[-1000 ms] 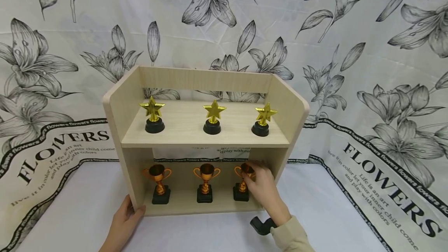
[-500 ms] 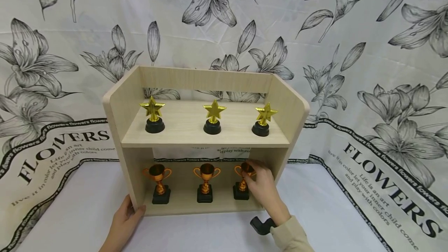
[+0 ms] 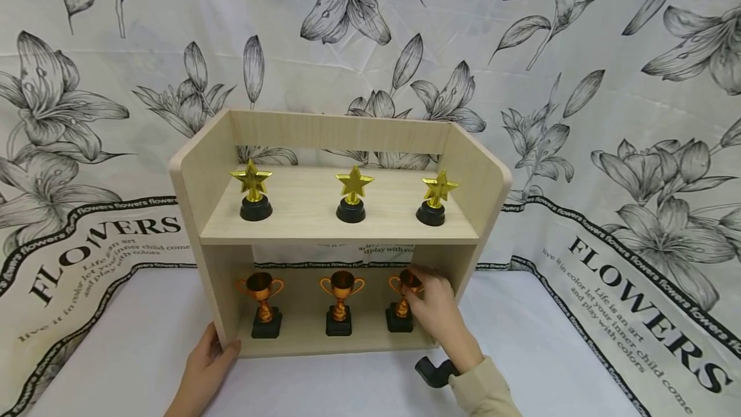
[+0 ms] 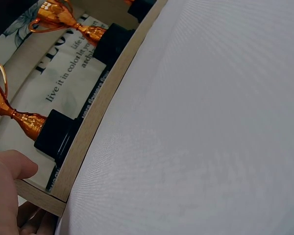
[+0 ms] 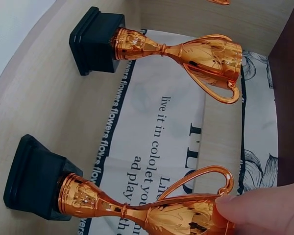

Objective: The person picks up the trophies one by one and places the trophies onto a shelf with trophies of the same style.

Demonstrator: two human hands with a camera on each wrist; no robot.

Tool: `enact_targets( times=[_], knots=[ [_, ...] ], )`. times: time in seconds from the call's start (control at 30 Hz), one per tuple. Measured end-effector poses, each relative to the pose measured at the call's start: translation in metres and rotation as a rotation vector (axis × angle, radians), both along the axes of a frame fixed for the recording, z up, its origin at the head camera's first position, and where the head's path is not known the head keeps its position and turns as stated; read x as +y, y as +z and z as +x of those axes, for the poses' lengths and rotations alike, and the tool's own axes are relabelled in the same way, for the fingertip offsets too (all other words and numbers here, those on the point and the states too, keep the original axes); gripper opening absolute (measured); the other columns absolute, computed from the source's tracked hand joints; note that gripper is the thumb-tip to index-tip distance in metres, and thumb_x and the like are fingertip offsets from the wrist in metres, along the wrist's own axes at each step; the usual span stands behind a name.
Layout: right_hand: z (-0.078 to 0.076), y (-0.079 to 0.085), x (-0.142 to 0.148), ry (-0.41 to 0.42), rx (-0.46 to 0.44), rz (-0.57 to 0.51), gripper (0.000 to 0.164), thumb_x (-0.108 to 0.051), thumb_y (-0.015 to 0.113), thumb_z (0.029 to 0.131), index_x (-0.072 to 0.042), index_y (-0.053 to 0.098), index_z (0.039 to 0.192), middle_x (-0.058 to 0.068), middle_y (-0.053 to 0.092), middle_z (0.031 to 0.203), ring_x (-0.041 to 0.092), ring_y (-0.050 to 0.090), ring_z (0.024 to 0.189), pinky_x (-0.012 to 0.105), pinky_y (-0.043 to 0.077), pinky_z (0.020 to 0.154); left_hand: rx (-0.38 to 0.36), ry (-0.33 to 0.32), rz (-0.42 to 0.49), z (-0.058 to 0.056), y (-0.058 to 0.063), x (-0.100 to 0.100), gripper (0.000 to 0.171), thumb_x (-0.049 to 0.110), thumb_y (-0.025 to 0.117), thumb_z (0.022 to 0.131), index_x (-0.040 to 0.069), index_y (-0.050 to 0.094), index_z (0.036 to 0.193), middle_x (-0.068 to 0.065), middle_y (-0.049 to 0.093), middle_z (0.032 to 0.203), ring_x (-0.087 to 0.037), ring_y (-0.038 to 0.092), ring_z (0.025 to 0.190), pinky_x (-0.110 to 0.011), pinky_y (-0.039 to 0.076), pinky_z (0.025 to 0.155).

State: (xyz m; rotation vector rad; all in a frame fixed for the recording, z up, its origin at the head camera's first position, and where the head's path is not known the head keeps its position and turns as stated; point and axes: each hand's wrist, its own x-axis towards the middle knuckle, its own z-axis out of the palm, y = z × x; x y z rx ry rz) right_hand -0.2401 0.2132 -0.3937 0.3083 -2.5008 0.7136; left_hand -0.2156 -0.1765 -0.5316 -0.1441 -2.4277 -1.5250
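Note:
A pale wooden two-tier shelf (image 3: 341,240) stands on the white cloth. My left hand (image 3: 202,369) grips its left side panel at the bottom front corner, thumb inside and fingers outside. On the lower tier, my right hand (image 3: 438,307) holds the rightmost trophy cup (image 3: 399,320), orange-gold with two handles and a black square base, by its bowl. The right wrist view shows my thumb (image 5: 259,208) on the cup near the rim; the other fingers are hidden. A middle trophy cup (image 3: 339,320) and a left trophy cup (image 3: 266,324) stand upright in the same row.
On the upper tier stand a left star trophy (image 3: 253,192), a middle star trophy (image 3: 353,195) and a right star trophy (image 3: 435,199). A black curved object (image 3: 435,373) is by my right wrist. A flower-printed cloth (image 3: 556,147) hangs behind.
The right hand and its trophy cup have shifted very slightly to the right. The left hand, the shelf and the other trophies stay where they were.

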Motion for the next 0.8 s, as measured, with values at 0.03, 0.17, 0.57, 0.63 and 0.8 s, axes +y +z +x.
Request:
enact_targets(
  times=[0.03,0.17,0.57,0.63,0.8],
  knots=[
    [0.0003,0.0003,0.0001,0.000,-0.004,-0.001,0.034,-0.006,0.072,0.077,0.005,0.066,0.109,0.018,0.067,0.101,0.028,0.063,0.087,0.041,0.053,0.072,-0.002,-0.001,0.000,-0.0001,-0.0001,-0.0002,0.057,0.020,0.058,0.094,0.000,0.032,0.140,-0.029,0.044,0.134,-0.041,0.048,0.118,0.000,0.030,0.083],
    [0.0015,0.0003,0.0005,-0.005,-0.015,-0.002,0.035,-0.006,0.071,0.077,0.004,0.066,0.110,0.018,0.067,0.102,0.028,0.063,0.088,0.041,0.053,0.073,0.006,-0.002,0.003,-0.0004,-0.0008,-0.0001,0.057,0.018,0.058,0.093,-0.001,0.032,0.140,-0.029,0.044,0.134,-0.041,0.048,0.118,-0.001,0.031,0.083],
    [0.0035,-0.0014,-0.0002,-0.004,-0.001,-0.005,0.036,-0.007,0.073,0.076,0.002,0.066,0.111,0.017,0.067,0.101,0.028,0.064,0.089,0.042,0.053,0.075,0.011,-0.003,0.000,0.0006,-0.0012,0.0000,0.054,0.018,0.059,0.093,0.000,0.034,0.138,-0.028,0.045,0.134,-0.041,0.048,0.118,-0.001,0.031,0.083],
    [0.0035,-0.0017,-0.0003,-0.004,0.000,-0.005,0.037,-0.008,0.073,0.077,0.002,0.066,0.112,0.017,0.067,0.102,0.028,0.064,0.089,0.042,0.053,0.075,0.001,-0.007,0.005,0.0006,-0.0006,-0.0001,0.055,0.018,0.059,0.093,0.000,0.034,0.138,-0.029,0.044,0.134,-0.041,0.048,0.118,-0.002,0.031,0.084],
    [0.0032,-0.0028,-0.0003,0.000,0.017,-0.003,0.038,-0.010,0.074,0.077,0.002,0.066,0.112,0.016,0.067,0.105,0.029,0.063,0.091,0.043,0.052,0.076,0.000,-0.008,0.011,-0.0003,-0.0006,0.0004,0.055,0.019,0.058,0.093,0.000,0.034,0.138,-0.028,0.045,0.133,-0.041,0.049,0.118,-0.002,0.032,0.084]
  ],
)
